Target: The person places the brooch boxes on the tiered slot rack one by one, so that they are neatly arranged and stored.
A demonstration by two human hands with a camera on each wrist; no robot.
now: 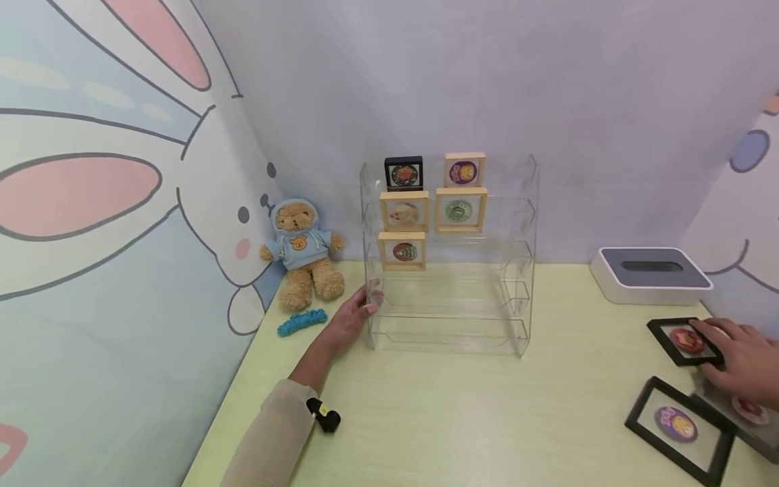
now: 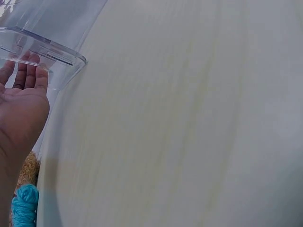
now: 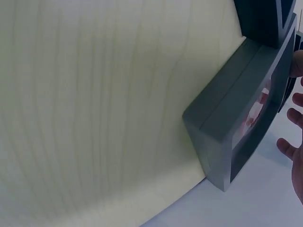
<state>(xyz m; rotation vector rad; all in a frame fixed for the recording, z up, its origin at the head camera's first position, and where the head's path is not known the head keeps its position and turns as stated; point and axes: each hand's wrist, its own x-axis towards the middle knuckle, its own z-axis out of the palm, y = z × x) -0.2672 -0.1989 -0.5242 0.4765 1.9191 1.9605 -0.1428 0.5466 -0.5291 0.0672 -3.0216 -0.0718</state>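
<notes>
A clear acrylic tiered rack (image 1: pixel 447 316) stands at the middle of the table. My left hand (image 1: pixel 351 314) grips its left side panel low down; in the left wrist view the fingers show behind the clear plastic (image 2: pixel 52 54). At the far right my right hand (image 1: pixel 742 358) holds a small black display frame (image 1: pixel 666 345) with a red round piece inside, fingers over its top and thumb at its near edge. A larger black frame (image 3: pixel 236 109), also with a red piece, lies below that hand. Beside it is a black frame with a purple-and-yellow badge (image 1: pixel 675 424).
Black-edged (image 1: pixel 404 160) and wood-coloured frames (image 1: pixel 404 235) stand on the rack's upper tiers. Left of the rack sits a teddy bear (image 1: pixel 302 250) in a blue hoodie, a blue cord bundle (image 1: pixel 302 322) before it. A white-and-grey tissue box (image 1: pixel 651 276) stands at the back right.
</notes>
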